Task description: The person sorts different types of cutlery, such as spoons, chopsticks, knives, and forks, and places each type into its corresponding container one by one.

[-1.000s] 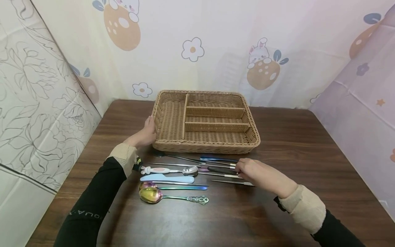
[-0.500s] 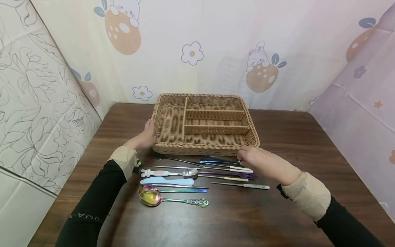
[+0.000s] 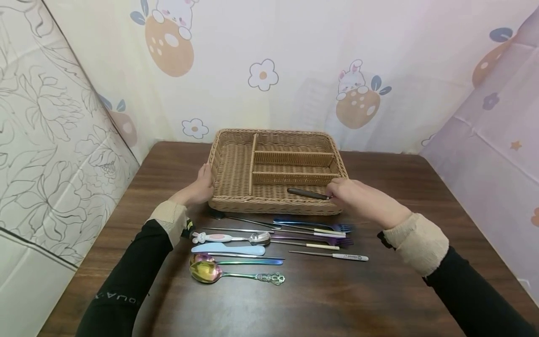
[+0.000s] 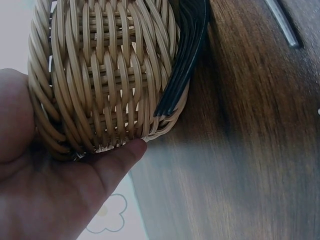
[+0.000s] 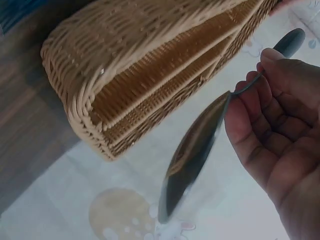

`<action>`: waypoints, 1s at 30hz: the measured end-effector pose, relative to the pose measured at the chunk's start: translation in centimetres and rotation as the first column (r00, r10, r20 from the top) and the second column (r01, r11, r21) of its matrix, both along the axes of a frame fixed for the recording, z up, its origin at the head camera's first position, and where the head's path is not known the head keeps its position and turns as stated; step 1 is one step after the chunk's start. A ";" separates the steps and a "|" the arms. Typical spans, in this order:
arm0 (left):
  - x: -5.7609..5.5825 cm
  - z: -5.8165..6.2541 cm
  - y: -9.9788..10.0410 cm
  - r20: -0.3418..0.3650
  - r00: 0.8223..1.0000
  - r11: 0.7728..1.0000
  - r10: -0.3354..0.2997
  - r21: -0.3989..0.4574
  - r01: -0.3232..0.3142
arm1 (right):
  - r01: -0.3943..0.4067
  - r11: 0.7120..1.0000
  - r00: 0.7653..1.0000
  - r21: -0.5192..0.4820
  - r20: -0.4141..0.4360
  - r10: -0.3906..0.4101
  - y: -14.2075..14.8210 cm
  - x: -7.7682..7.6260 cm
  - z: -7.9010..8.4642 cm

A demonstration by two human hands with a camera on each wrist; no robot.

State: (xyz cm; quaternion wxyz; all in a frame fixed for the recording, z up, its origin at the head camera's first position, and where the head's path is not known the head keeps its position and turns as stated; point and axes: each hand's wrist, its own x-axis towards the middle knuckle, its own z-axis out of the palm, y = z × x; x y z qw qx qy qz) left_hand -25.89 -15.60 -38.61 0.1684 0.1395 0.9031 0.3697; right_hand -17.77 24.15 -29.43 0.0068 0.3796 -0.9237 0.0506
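At the left end of a wicker basket [image 3: 278,209] with several compartments, my left hand [image 3: 197,188] holds the rim. In the left wrist view the thumb [image 4: 122,160] lies on the basket's outer wall. My right hand [image 3: 358,196] pinches a dark-handled spoon [image 3: 309,193] above the basket's near-right part. The right wrist view shows its shiny metal bowl [image 5: 197,155] hanging clear of the basket; in the head view my hand hides that end. A black fork [image 4: 187,55] lies against the basket's base near my left hand.
In front of the basket lie a blue fork [image 3: 303,223], a purple fork [image 3: 337,241], chopsticks [image 3: 311,244], a rabbit-handled spoon [image 3: 231,238], a pale blue knife [image 3: 227,248] and iridescent spoons [image 3: 206,272]. Patterned cloth [image 3: 290,56] stands behind the table [image 3: 379,299].
My right hand has lifted the dark-handled spoon from among the cutlery and carried it up and away, over the basket's near edge. My left hand has stayed on the basket.
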 end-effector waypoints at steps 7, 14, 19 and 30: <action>0.0 0.0 -0.1 0.007 1.000 1.000 -0.001 0.005 0.001 | 0.044 0.999 0.999 0.019 0.016 -0.044 0.5 -1.9 0.6; 0.1 -0.1 -0.1 0.007 1.000 1.000 0.007 0.012 -0.007 | 0.054 0.999 0.998 0.002 0.024 -0.054 1.2 -3.6 1.3; 0.2 -0.2 -0.1 -0.002 1.000 1.000 0.004 0.018 -0.004 | 0.060 0.998 0.998 0.003 0.037 -0.060 1.3 -4.6 1.8; 0.3 -0.5 0.1 -0.020 1.000 0.999 0.018 0.026 -0.018 | 0.074 0.997 0.992 0.016 0.098 -0.076 1.0 -7.9 3.2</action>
